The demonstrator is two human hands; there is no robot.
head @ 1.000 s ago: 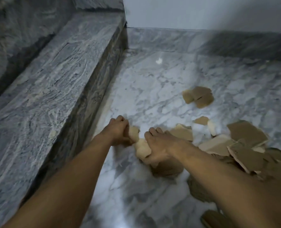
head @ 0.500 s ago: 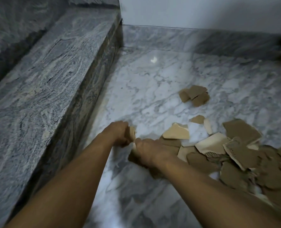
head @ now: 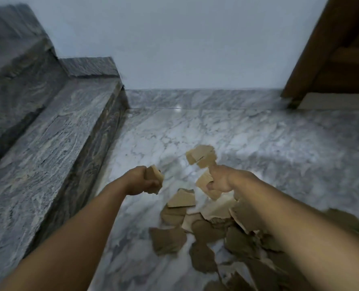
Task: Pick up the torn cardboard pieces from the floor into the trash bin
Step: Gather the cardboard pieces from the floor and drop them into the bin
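Observation:
My left hand (head: 142, 182) grips a small torn cardboard piece (head: 155, 176) above the marble floor, close to the step. My right hand (head: 223, 179) holds another pale cardboard piece (head: 206, 184), also lifted off the floor. A small cluster of cardboard pieces (head: 201, 156) lies on the floor just beyond my right hand. A pile of several brown torn pieces (head: 197, 229) spreads on the floor below and to the right of my hands, partly hidden by my right forearm. No trash bin is in view.
A grey marble step (head: 54, 148) runs along the left, with a higher step (head: 12, 66) behind it. A white wall (head: 174, 45) closes the back. A brown wooden door frame (head: 313, 49) stands at the upper right.
Both hands have risen off the floor and moved apart, each keeping its cardboard piece. The view has tilted upward, bringing the wall and the door frame into sight.

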